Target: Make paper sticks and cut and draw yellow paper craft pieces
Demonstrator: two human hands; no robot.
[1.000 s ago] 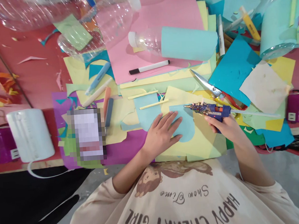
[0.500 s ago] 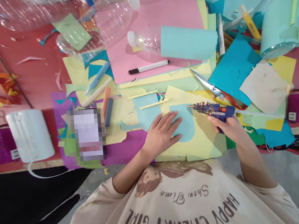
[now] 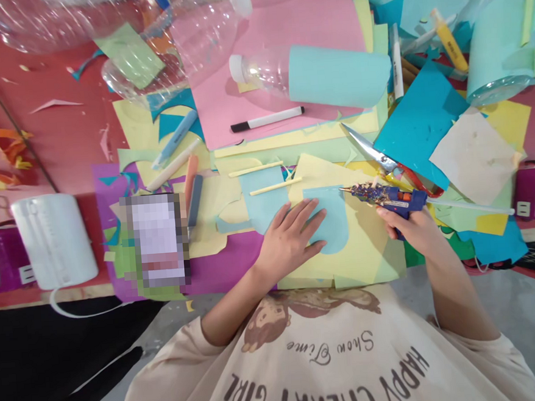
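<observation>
My left hand lies flat with fingers spread, pressing on a light blue paper piece with a rounded lower end. Beneath that piece is a sheet of pale yellow paper. My right hand is wrapped around the handle of a dark blue hot glue gun, a clear glue stick jutting from its back. The gun's metal tip is at the upper right edge of the blue piece. Two thin yellow paper strips lie above my left hand, over another light blue piece.
Open scissors with red handles lie beyond the glue gun. A bottle wrapped in light blue paper rests on pink paper, near a black-capped marker. Clear bottles stand at the back left. A white box-shaped device sits left.
My right hand has shifted the glue gun slightly to the right along the top edge of the light blue piece. My left hand stays in place.
</observation>
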